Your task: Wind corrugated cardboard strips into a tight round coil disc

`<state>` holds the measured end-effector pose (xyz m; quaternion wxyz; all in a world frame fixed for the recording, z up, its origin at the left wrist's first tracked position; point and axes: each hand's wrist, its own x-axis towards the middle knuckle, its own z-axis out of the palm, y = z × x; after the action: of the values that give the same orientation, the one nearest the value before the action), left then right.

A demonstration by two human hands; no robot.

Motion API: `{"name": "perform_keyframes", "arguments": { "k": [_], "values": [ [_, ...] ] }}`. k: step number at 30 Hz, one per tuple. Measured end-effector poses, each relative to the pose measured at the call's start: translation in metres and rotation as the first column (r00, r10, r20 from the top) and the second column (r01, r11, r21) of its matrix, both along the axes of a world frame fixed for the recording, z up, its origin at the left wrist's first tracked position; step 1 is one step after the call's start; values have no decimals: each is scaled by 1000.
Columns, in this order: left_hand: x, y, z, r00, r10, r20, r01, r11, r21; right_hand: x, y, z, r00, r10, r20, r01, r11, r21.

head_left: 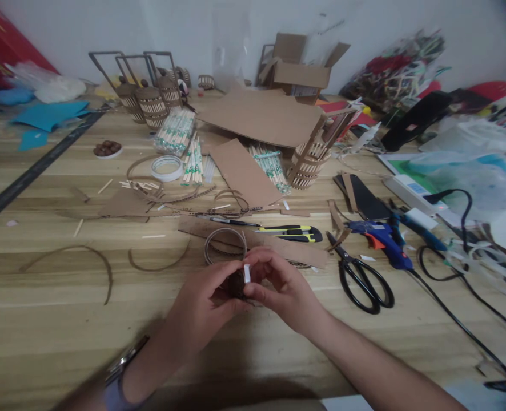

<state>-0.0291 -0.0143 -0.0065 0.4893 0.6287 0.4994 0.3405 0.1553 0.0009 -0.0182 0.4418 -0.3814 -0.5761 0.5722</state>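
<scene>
Between my two hands, low in the middle of the head view, is a small dark brown round piece (236,283). The fingers and thumb of my left hand (205,302) curl around it from the left. My right hand (281,288) pinches a small white strip (247,273) against its right side. Part of the brown piece is hidden by my fingers. Just behind my hands stands a coiled cardboard ring (208,246), beside a long cardboard strip (296,251). A yellow and black cutter (293,232) and a pen (229,221) lie beyond.
Black scissors (360,279) and a blue glue gun (381,238) with its cable lie to the right. Farther back are a slatted basket (306,165), a tape roll (166,168), bundled sticks (176,131), cardboard sheets (257,117) and a dish of brown balls (107,149).
</scene>
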Motion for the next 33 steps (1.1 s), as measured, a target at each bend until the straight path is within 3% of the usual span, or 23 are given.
{"name": "perform_keyframes", "arguments": {
  "k": [7,10,13,24,33],
  "values": [
    [0,-2,0,1000,-9,-30,10,1000,28,3,-2,0,998,-46,50,46,999,-2],
    [1,-2,2,1000,-7,-13,7,1000,14,4,-2,3,989,-117,94,100,980,170],
    [3,-1,3,1000,-8,-2,8,1000,5,5,-2,7,978,-125,169,63,941,332],
    [-3,-1,-1,994,-1,-107,10,997,78,3,-4,7,981,-109,161,61,958,280],
    [-2,-2,-5,997,14,-80,-12,1000,29,4,-3,7,964,-77,253,3,959,282]
  ]
}}
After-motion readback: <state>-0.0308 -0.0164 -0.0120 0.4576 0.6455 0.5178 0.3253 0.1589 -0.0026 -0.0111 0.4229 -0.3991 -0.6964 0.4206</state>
